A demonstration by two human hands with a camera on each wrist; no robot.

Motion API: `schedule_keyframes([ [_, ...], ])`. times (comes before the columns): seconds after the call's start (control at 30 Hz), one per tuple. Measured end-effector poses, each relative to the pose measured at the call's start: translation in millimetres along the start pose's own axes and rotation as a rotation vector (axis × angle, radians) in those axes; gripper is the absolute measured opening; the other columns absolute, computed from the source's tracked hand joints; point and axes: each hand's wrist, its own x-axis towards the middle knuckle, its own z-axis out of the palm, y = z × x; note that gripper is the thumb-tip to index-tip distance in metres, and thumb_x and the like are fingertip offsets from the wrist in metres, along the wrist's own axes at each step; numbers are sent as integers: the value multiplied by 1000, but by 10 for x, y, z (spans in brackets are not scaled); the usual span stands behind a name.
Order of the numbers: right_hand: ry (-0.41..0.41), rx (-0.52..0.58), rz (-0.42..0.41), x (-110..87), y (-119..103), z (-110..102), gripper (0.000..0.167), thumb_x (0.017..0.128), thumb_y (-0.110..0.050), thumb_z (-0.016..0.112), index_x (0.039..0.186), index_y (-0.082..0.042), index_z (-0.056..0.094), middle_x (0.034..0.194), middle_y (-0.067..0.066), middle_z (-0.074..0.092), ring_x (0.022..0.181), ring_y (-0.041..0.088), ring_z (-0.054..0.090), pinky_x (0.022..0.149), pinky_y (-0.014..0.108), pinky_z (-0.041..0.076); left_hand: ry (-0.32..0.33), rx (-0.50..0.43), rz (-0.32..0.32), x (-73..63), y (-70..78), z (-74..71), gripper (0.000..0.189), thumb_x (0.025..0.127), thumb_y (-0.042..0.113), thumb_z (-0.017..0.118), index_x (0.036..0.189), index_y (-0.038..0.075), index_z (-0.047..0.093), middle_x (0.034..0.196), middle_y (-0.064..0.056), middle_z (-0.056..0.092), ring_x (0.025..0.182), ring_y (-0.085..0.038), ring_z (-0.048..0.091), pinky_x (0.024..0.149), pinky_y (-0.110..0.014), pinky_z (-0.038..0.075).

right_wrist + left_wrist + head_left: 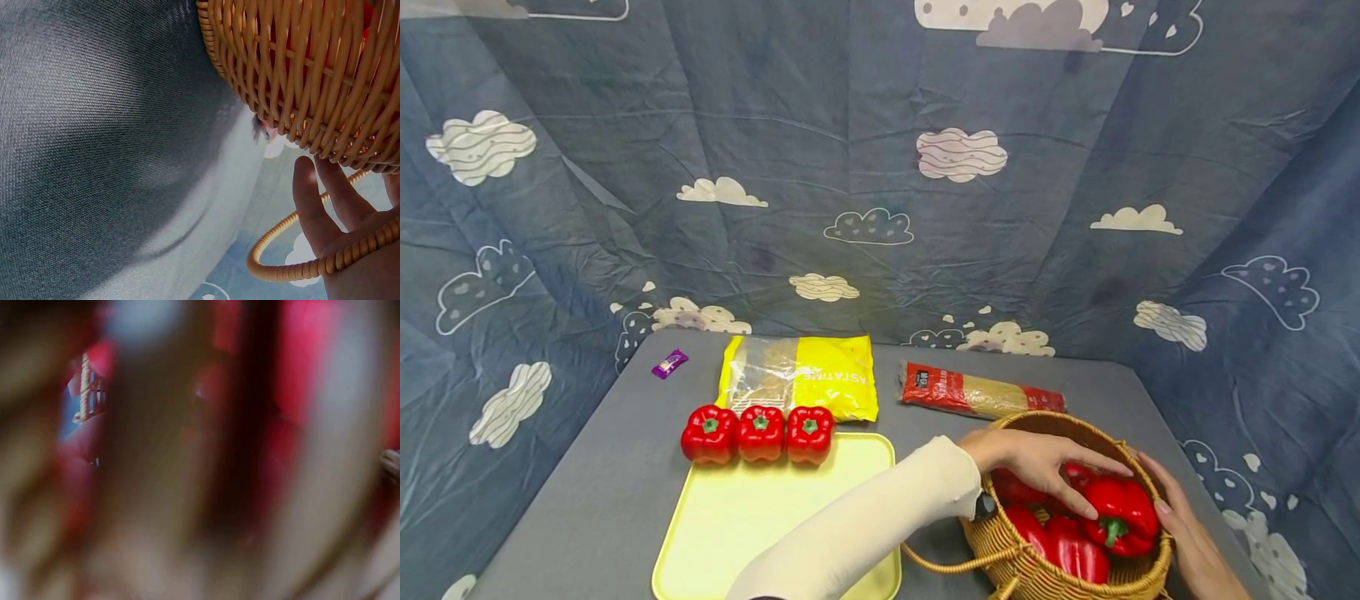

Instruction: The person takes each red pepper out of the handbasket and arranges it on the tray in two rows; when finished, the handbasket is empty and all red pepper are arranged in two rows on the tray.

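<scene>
My left hand (1041, 462), its arm in a white sleeve, reaches into the wicker basket (1000, 537) at the right front. Its thumb and index finger lie around a red bell pepper (1123, 504) with a green stem, near the basket's right rim. More red bell peppers (1071, 550) lie below it in the basket. The left wrist view is mostly blurred fingers (162, 456) with red behind them. My right hand (1187, 537) rests against the basket's outer right side, its fingers extended. In the right wrist view a basket handle (294, 270) crosses that hand.
Three red bell peppers (762, 433) stand in a row at the back edge of a pale yellow tray (775, 517). Behind them lies a yellow pasta bag (835, 375). A red noodle packet (977, 392) lies behind the basket, and a small purple wrapper (670, 363) at the far left.
</scene>
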Motion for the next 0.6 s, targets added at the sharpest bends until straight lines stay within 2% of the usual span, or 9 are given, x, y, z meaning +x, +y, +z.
schedule_keyframes([
  [0.13, -5, 7, -35, 4, -20, 10, 55, 108, -11, 18, 162, -16, 4, 149, -32, 18, 129, -23, 22, 96, -2, 26, -10, -11, -8, 24, -27, 74, 80, 94, 15, 70, 160, 26, 26, 156, 13, 37, 134, 8, 36, 109, -9, 30],
  [0.23, -5, 12, -63, -1, -38, 20, 56, 108, -8, 18, 161, -14, 5, 150, -30, 19, 131, -22, 23, 97, -1, 27, 1, 30, -6, 43, -50, 109, 80, 94, 16, 70, 160, 26, 26, 154, 12, 39, 131, 8, 38, 107, -8, 30],
  [0.4, -6, 11, -25, -5, -32, 3, 56, 108, -11, 19, 162, -17, 4, 149, -31, 19, 129, -23, 24, 95, 0, 30, 31, 74, -25, 40, -53, 114, 78, 93, 20, 72, 158, 28, 31, 148, 12, 44, 126, 6, 42, 105, -8, 32],
  [0.47, -11, 15, -2, -6, -32, -2, 56, 108, -13, 19, 162, -19, 4, 148, -31, 19, 127, -23, 24, 93, 0, 31, 29, 60, -31, 39, -50, 118, 77, 93, 20, 72, 158, 28, 32, 146, 11, 47, 124, 6, 44, 104, -8, 33],
  [0.6, -13, 31, -13, -8, -42, 6, 55, 108, -12, 18, 162, -18, 5, 150, -29, 19, 129, -22, 25, 93, 1, 32, 9, 23, -30, 43, -40, 130, 76, 94, 17, 70, 158, 26, 32, 143, 11, 50, 121, 6, 47, 102, -7, 35],
])
